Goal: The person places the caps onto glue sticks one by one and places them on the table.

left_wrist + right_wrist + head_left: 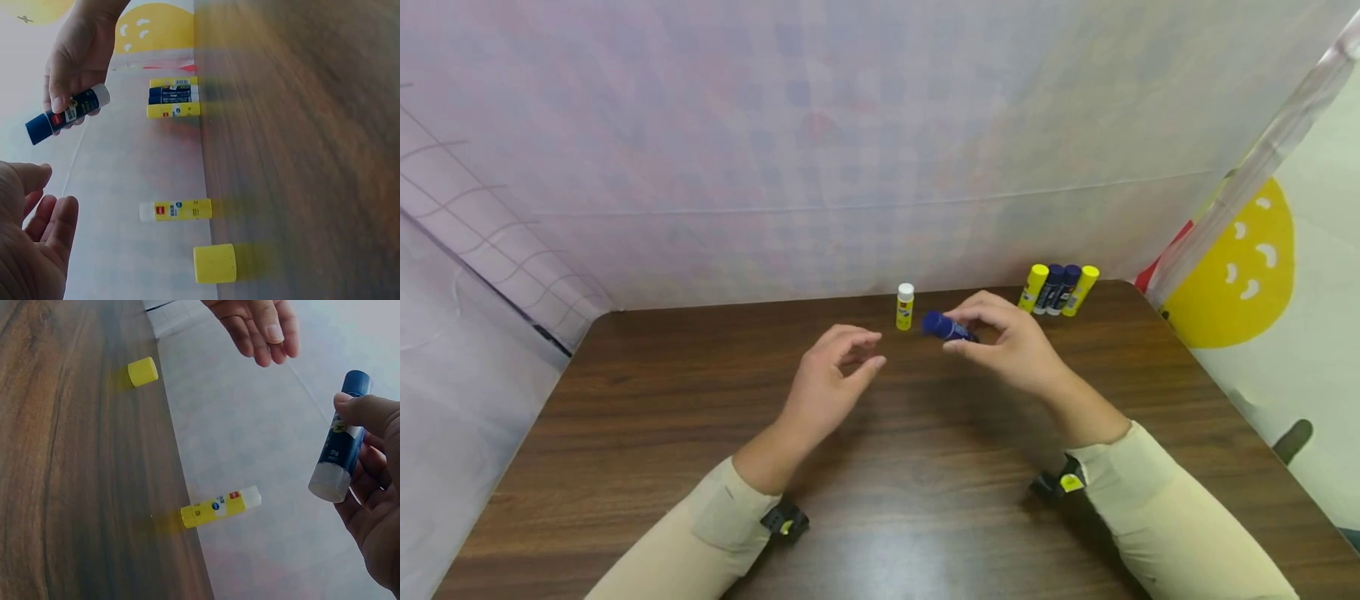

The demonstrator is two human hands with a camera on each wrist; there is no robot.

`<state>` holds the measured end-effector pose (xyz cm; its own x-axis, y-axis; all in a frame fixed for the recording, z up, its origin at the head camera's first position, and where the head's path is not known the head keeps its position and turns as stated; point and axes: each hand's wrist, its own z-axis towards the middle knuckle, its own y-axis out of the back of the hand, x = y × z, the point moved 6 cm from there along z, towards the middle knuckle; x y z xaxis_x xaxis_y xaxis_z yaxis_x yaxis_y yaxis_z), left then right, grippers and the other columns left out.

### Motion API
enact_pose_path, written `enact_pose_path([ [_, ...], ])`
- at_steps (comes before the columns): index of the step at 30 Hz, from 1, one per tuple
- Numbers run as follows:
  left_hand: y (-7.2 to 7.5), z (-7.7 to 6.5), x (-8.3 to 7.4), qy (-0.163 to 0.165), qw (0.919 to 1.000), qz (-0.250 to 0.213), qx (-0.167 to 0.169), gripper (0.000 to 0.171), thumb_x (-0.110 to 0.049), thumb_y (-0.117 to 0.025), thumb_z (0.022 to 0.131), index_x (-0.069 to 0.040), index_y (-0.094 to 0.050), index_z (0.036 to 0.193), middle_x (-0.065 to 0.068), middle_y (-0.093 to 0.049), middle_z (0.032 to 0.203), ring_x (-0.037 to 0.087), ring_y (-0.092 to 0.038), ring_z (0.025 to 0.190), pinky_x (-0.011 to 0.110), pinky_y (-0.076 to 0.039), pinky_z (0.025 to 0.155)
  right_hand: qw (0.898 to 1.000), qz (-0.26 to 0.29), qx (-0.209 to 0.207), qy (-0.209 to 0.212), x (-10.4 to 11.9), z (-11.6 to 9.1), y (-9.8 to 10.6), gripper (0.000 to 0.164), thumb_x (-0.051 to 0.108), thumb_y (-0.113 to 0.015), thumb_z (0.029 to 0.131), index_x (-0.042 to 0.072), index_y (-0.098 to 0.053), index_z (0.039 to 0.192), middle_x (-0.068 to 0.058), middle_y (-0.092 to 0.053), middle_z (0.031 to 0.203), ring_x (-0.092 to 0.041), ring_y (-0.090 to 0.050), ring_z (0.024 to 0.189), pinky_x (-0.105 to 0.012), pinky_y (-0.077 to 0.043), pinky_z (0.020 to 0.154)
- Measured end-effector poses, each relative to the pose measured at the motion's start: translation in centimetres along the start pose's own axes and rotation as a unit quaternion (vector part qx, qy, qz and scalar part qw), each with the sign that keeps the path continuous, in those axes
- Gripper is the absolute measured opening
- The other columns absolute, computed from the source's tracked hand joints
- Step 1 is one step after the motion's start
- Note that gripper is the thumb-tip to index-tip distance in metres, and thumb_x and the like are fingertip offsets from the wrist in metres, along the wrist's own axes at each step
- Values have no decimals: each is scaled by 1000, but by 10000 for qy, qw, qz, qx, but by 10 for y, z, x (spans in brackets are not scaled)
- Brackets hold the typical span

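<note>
My right hand (1011, 342) pinches a dark blue glue stick (78, 111) between thumb and fingers, lifted above the table. Its blue cap is on, and the other end is whitish. My left hand (829, 379) hovers to the left of it, fingers loosely bent, holding nothing. Upright near the table's back edge stands a yellow glue stick (904, 310) with its white top exposed. Close to that one, a yellow cap (143, 372) stands on the table in both wrist views; in the head view the left hand hides it.
At the back right, a row of upright glue sticks stands side by side: a yellow one (1033, 287) and another yellow one (1081, 292) flank two dark blue ones. A pale patterned curtain (820, 150) hangs behind the brown wooden table (647, 433).
</note>
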<state>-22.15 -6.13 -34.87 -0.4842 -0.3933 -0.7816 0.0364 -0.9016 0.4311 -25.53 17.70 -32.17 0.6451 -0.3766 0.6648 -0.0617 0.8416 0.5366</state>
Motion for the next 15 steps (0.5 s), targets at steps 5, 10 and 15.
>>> enact_pose_path([
  [5,2,3,4,167,9998,-31,78,31,-8,-78,93,-3,-71,123,12,-68,120,27,-71,105,27,-62,90,9995,-102,-291,10,-3,2,10,31,-4,-85,82,4,-77,111,-5,-69,100,-7,-61,92,-14,-54,83],
  [10,4,5,9,369,9992,85,149,32,-10,-78,94,-5,-71,124,9,-68,119,26,-72,102,28,-62,89,9984,87,-508,-238,-6,2,21,27,-4,-82,85,2,-76,110,1,-68,101,-8,-62,90,-14,-55,78],
  [15,3,5,16,650,9973,102,322,34,-11,-77,95,-6,-69,127,8,-66,122,29,-71,108,32,-62,92,9938,708,-640,-572,-12,3,31,24,-5,-77,89,-5,-72,112,7,-66,102,-7,-66,84,-18,-60,67],
])
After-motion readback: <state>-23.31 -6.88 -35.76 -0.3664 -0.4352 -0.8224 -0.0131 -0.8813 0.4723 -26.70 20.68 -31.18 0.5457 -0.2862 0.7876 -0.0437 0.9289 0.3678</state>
